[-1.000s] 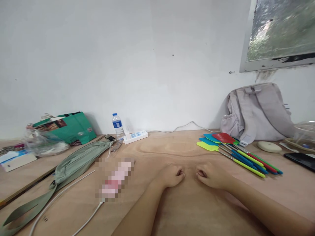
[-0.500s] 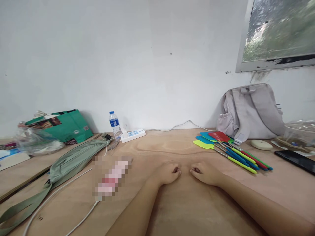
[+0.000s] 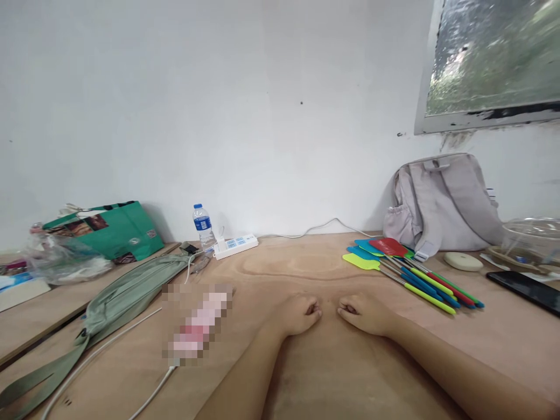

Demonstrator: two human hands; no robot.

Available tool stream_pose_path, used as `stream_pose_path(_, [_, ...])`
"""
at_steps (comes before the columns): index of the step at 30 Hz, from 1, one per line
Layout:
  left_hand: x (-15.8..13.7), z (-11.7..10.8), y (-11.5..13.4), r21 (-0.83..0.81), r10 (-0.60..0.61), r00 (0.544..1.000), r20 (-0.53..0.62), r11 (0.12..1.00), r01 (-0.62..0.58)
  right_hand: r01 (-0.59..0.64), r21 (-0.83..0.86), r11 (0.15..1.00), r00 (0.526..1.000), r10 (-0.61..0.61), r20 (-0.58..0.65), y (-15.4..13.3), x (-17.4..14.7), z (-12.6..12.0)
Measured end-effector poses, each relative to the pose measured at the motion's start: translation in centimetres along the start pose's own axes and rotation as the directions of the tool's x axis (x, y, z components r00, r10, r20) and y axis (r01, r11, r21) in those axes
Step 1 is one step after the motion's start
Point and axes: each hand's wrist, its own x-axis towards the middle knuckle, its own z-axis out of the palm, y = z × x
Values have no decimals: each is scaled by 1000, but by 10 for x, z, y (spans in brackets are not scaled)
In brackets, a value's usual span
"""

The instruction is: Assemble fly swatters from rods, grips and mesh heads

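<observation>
My left hand (image 3: pixel 301 314) rests on the wooden table (image 3: pixel 324 373) in a loose fist, with nothing visible in it. Facing it across a small gap, my right hand (image 3: pixel 361 312) lies curled the same way, also with nothing showing between the fingers. Nearest to the right hand is a bundle of fly swatters (image 3: pixel 420 279) with red, blue, yellow and green heads and handles on thin metal shafts. Left of my left hand lies a pixelated pinkish object (image 3: pixel 202 324) with a white cable running from it.
A power strip (image 3: pixel 236 247) and a water bottle (image 3: pixel 203 226) stand by the wall. Left are a grey-green strap bag (image 3: pixel 131 289) and a green bag (image 3: pixel 126 230). Right are a grey backpack (image 3: pixel 446 201), a whitish rounded case (image 3: pixel 462 261), a black phone (image 3: pixel 525 290) and a clear plastic container (image 3: pixel 531 239).
The view has tilted up slightly, so the things on the table sit a little lower in the picture. Both hands stay curled in the same place on the table.
</observation>
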Motion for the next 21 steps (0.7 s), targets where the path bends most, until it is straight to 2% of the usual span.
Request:
stream_pose_path(7, [4,12,6,140,-74,988,-139,986,93,-9,1,1000,1000,9,-29,1,-2,4])
stream_pose_path(10, [3,15,10,169,-90,982,-163,979,118,-31,2,1000,999,31,-18,0,-2,5])
stream_pose_path(14, [1,15,12,140,-119,980,-158,980,142,-92,24,995,996,93,-11,-2,-2,9])
stream_pose_path(21, [3,15,12,56,-231,970,-72,970,235,-168,83,982,986,168,11,-2,-1,15])
